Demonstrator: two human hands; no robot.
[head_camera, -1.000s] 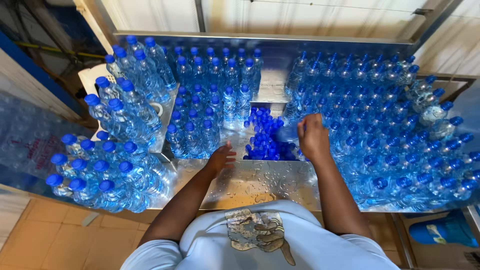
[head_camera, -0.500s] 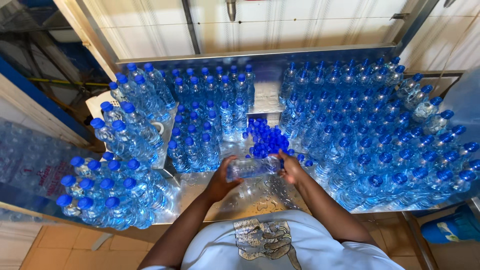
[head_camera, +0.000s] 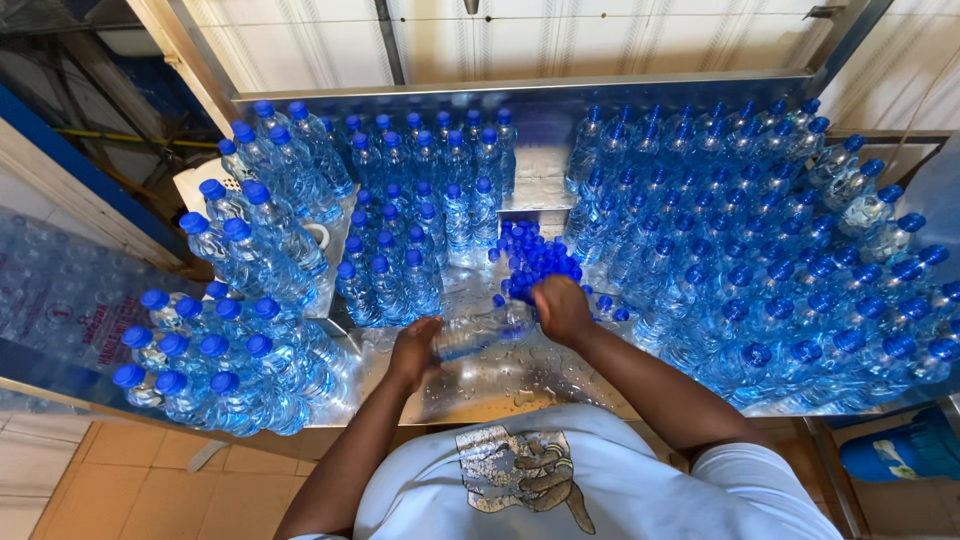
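Head view, looking down on a wet metal table (head_camera: 520, 385) crowded with capped water bottles.

Left hand (head_camera: 414, 350): curled around the base end of a clear plastic bottle (head_camera: 480, 333), which lies on its side just above the table surface, between the two hands. Fingers are closed about it; grip appears firm.

Right hand (head_camera: 562, 308): closed over the neck end of the same bottle, fingers bunched together. Whether a cap sits under them cannot be told.

A heap of loose blue caps (head_camera: 535, 258) lies on the table directly beyond the right hand, touching or nearly touching it.

Surroundings: upright bottles with blue caps stand in three masses. One block (head_camera: 420, 200) stands beyond the left hand; a larger field (head_camera: 760, 250) fills the table to the right; a further group (head_camera: 215, 340) sits at the left edge, partly on a lower level. Water droplets are scattered on the bare metal near the person's white shirt (head_camera: 590, 480). Tiled floor (head_camera: 120, 480) shows at lower left
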